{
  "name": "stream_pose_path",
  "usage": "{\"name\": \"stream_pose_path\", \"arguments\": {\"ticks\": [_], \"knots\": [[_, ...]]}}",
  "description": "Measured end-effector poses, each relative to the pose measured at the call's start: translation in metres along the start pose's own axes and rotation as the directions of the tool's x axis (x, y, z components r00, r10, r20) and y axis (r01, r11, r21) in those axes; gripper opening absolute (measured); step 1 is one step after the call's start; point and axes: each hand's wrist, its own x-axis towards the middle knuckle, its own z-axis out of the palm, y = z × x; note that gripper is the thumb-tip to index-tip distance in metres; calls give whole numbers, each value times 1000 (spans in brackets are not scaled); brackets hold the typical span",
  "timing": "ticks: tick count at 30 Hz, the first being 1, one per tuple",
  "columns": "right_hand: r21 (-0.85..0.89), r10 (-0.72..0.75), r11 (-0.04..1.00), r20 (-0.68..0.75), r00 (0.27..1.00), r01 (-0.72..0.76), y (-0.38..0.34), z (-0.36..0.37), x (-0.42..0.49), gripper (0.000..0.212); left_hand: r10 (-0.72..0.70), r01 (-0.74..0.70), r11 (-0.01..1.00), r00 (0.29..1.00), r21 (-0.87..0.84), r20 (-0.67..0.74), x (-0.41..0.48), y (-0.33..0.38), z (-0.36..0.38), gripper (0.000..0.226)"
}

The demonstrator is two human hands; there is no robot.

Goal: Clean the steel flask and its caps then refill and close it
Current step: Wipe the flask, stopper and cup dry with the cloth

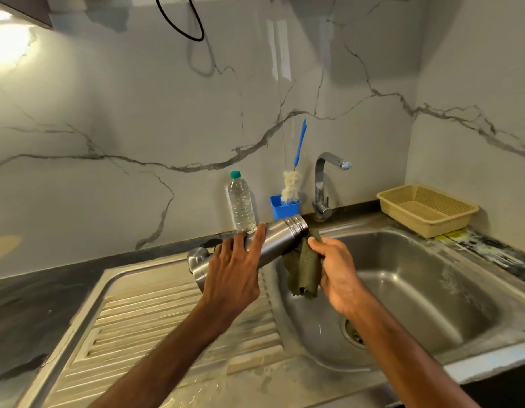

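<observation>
The steel flask (277, 238) lies nearly level above the sink's left rim, its threaded open mouth pointing right. My left hand (232, 266) grips its body from above, forefinger stretched along the steel. My right hand (335, 266) holds a green scrub cloth (304, 270) against the flask just under the neck. A steel cap (198, 259) stands on the drainboard just left of the flask's base. A clear plastic water bottle (241, 201) with a teal cap stands at the back wall.
The steel sink basin (417, 290) is on the right, drainboard (155, 313) on the left. A tap (324, 184) stands behind the basin. A blue cup holds a bottle brush (290, 187). A beige plastic basket (426, 209) sits at the back right.
</observation>
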Motion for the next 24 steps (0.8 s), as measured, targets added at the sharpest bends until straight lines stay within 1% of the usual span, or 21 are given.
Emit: {"name": "stream_pose_path", "arguments": {"ticks": [2,3,6,8,10,13,17,20,22,24], "knots": [[-234,-135,965,-40,990,122,10,5,3,17,-18,16,998,999,53,35,-2,12,-4,110],[-322,-184,934,-62,981,155,13,6,4,17,-27,23,997,998,79,54,-4,17,-4,109],[-455,-260,872,-113,959,183,20,9,6,17,-42,33,991,997,131,67,-8,28,-3,111],[-574,-300,792,-73,951,206,25,13,0,18,-77,65,990,993,124,91,-8,31,-1,110],[-679,-333,692,1,943,245,28,17,-6,25,-92,76,988,988,136,120,-6,33,-2,110],[-756,-327,608,40,944,242,27,17,-6,24,-70,45,982,989,183,133,-9,38,-3,111],[-806,-321,556,18,947,204,17,7,5,24,-50,14,977,985,213,164,-16,40,-3,111],[-836,-297,518,24,955,182,15,4,4,35,-43,4,976,984,217,175,-17,36,-3,109],[-867,-284,454,80,956,207,22,9,1,48,-48,8,977,982,214,183,-18,32,-2,109],[-891,-304,389,118,945,236,29,11,3,58,-42,4,978,982,209,182,-21,30,-1,110]]}}
